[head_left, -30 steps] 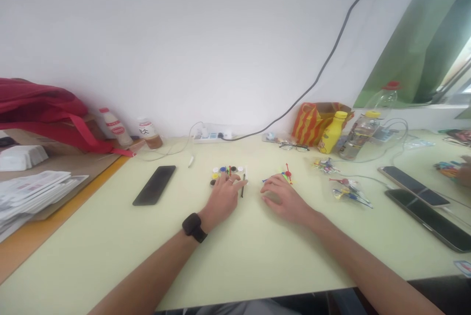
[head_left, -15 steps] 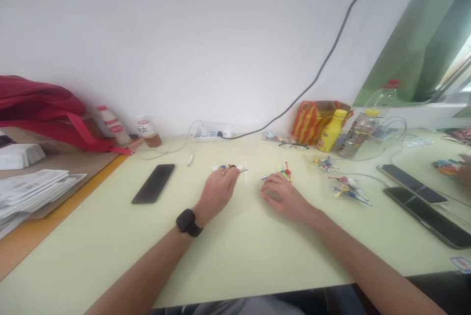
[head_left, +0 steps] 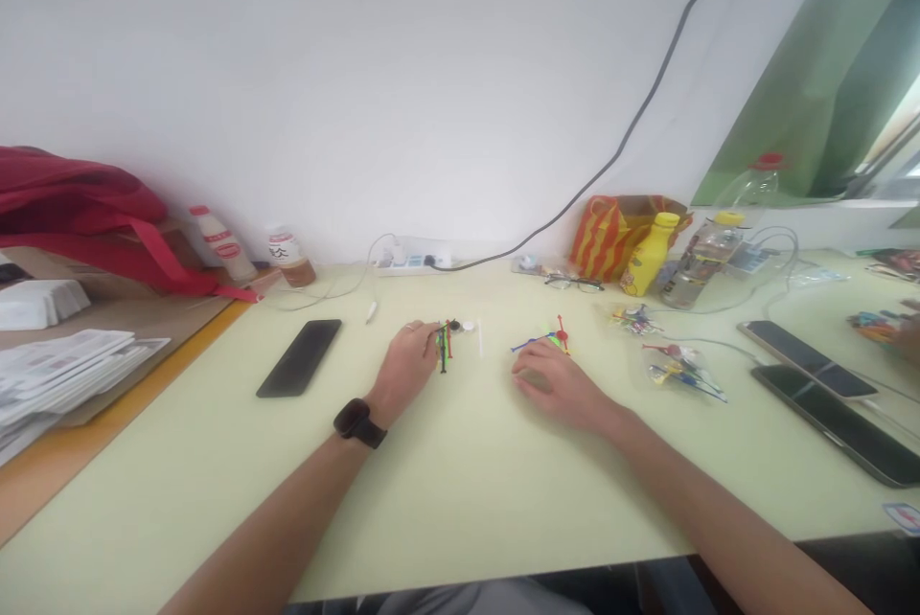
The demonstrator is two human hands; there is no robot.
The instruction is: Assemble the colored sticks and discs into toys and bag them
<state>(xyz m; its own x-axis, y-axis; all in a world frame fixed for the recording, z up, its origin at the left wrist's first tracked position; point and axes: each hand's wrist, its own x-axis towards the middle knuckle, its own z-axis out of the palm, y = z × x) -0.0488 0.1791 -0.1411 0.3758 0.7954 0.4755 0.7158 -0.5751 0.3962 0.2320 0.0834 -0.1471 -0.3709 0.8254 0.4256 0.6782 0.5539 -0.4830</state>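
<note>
My left hand (head_left: 406, 371) rests on the pale yellow-green table (head_left: 474, 490), its fingertips closed on a small bundle of green, red and black plastic sticks (head_left: 444, 347). A small white disc (head_left: 468, 326) lies just beyond those fingers. My right hand (head_left: 557, 380) lies curled on the tabletop with nothing visible in it. Just beyond its fingers sits a small construction of red, blue and green sticks (head_left: 553, 339), topped by a red piece. The two hands are apart.
A black phone (head_left: 298, 358) lies left of my hands. Bags of coloured parts (head_left: 682, 374) and two dark tablets (head_left: 838, 423) lie right. Along the wall are bottles, glasses and a power strip (head_left: 409, 258). Another person's hand (head_left: 909, 335) shows at the right edge.
My left hand has drawn back leftward and toward me, with the coloured sticks now at its fingertips. Fewer round discs show. My right hand has barely moved.
</note>
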